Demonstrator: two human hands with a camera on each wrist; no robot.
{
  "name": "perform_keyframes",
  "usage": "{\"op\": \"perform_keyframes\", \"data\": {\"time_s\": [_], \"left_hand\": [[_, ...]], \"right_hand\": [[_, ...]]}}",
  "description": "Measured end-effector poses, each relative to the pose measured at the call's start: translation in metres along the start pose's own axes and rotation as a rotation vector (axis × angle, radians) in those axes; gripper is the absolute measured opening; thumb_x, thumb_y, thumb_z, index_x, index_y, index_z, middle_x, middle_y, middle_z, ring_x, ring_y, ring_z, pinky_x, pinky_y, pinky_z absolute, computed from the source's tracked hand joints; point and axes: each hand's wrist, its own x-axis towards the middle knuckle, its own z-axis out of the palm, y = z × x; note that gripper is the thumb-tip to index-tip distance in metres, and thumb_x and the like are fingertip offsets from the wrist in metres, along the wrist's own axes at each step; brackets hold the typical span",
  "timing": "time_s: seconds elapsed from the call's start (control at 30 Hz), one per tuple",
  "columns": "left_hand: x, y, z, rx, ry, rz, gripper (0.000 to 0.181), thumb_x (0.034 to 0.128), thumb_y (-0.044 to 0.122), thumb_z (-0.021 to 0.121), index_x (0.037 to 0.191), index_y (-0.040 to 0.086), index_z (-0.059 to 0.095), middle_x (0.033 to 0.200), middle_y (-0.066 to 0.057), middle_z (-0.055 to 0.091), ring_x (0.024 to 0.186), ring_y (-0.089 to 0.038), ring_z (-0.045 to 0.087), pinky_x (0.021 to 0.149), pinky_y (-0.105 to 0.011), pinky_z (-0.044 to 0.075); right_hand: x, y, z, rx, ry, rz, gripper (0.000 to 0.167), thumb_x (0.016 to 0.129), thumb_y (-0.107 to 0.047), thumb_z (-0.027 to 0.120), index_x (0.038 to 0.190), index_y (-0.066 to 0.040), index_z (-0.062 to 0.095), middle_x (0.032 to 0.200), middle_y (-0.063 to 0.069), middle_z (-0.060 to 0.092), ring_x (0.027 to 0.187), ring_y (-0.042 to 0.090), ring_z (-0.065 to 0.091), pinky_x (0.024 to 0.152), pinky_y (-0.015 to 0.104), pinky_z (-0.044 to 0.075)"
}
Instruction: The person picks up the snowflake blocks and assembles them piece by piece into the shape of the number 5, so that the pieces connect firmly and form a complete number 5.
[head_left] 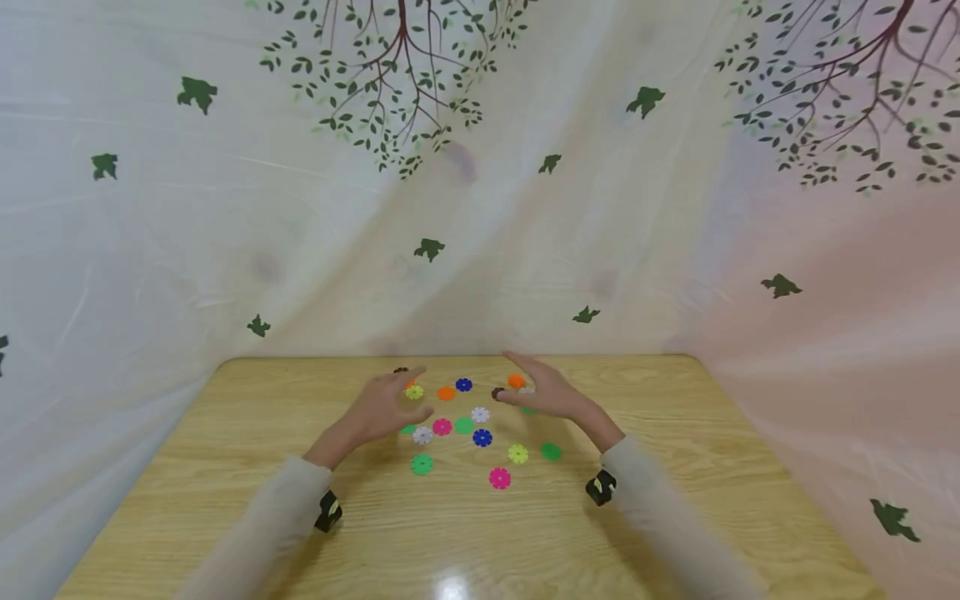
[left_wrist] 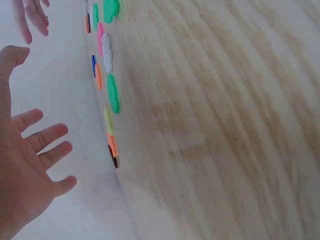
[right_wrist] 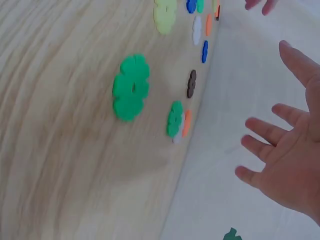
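Several flat flower-shaped discs lie on the wooden table, among them a pink one (head_left: 499, 478), a yellow one (head_left: 518, 453) and a blue one (head_left: 482, 437). My left hand (head_left: 382, 407) is raised above the left side of the discs, fingers spread and holding nothing; its spread fingers also show in the left wrist view (left_wrist: 30, 160). Over the right side hovers my right hand (head_left: 546, 390), also spread and without anything in it. In the right wrist view a green disc (right_wrist: 131, 87) lies apart from that hand (right_wrist: 287, 155). Some discs are partly hidden behind the hands.
The wooden table (head_left: 225, 500) runs back to a pale curtain (head_left: 480, 275) printed with green birds and leafy branches. Dark devices are strapped at both wrists, one by the left sleeve (head_left: 327, 511) and one by the right sleeve (head_left: 601, 487).
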Motion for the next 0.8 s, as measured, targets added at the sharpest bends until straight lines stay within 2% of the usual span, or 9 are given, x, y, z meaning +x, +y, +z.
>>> {"op": "perform_keyframes", "data": {"time_s": [0.07,0.13,0.23,0.37,0.53,0.67,0.8], "left_hand": [[-0.004,0.000,-0.001,-0.080,-0.036,-0.002,0.077,0.0923,0.051,0.068,0.154,0.012,0.044,0.147,-0.019,0.055,0.135,-0.044,0.052,0.111,-0.068,0.038],[-0.007,0.001,-0.002,-0.146,-0.077,0.000,0.078,0.0896,0.050,0.073,0.153,0.013,0.046,0.141,-0.017,0.061,0.128,-0.039,0.058,0.105,-0.062,0.047],[-0.011,0.001,-0.003,-0.222,-0.149,0.019,0.078,0.0857,0.045,0.080,0.150,0.011,0.050,0.125,-0.013,0.068,0.111,-0.029,0.065,0.091,-0.047,0.056],[-0.015,0.001,-0.004,-0.294,-0.256,0.055,0.071,0.0814,0.037,0.086,0.142,0.010,0.059,0.107,-0.007,0.071,0.092,-0.019,0.067,0.079,-0.031,0.057],[-0.016,0.004,-0.002,-0.344,-0.375,0.074,0.053,0.0787,0.027,0.089,0.126,0.010,0.071,0.096,-0.003,0.072,0.085,-0.013,0.065,0.075,-0.025,0.056],[-0.017,0.003,0.000,-0.349,-0.428,0.093,0.041,0.0780,0.021,0.090,0.115,0.010,0.076,0.090,0.000,0.072,0.079,-0.009,0.061,0.071,-0.022,0.054],[-0.018,0.001,0.003,-0.371,-0.464,0.122,0.035,0.0782,0.018,0.089,0.110,0.009,0.079,0.091,0.001,0.073,0.077,-0.006,0.059,0.070,-0.021,0.053]], "right_hand": [[-0.005,0.003,-0.006,0.076,-0.043,-0.009,0.082,0.097,-0.040,0.068,0.163,-0.018,0.024,0.167,0.012,0.030,0.153,0.038,0.029,0.118,0.066,0.030],[-0.010,0.006,-0.012,0.133,-0.084,-0.012,0.082,0.096,-0.034,0.070,0.163,-0.017,0.025,0.164,0.015,0.034,0.150,0.040,0.033,0.116,0.067,0.032],[-0.018,0.012,-0.017,0.157,-0.133,-0.046,0.080,0.094,-0.027,0.074,0.160,-0.009,0.031,0.154,0.023,0.044,0.139,0.045,0.043,0.111,0.071,0.034],[-0.028,0.022,-0.020,0.146,-0.184,-0.092,0.071,0.092,-0.017,0.077,0.151,0.001,0.043,0.137,0.028,0.056,0.123,0.047,0.054,0.104,0.066,0.043],[-0.039,0.036,-0.018,0.125,-0.257,-0.088,0.058,0.090,-0.011,0.078,0.142,0.002,0.055,0.124,0.023,0.063,0.112,0.039,0.060,0.094,0.044,0.053],[-0.046,0.045,-0.016,0.132,-0.310,-0.097,0.050,0.088,-0.010,0.080,0.133,0.001,0.062,0.115,0.021,0.066,0.105,0.034,0.060,0.089,0.035,0.053],[-0.051,0.051,-0.014,0.145,-0.353,-0.081,0.042,0.087,-0.008,0.080,0.126,-0.001,0.067,0.110,0.016,0.067,0.099,0.025,0.058,0.086,0.028,0.050]]}}
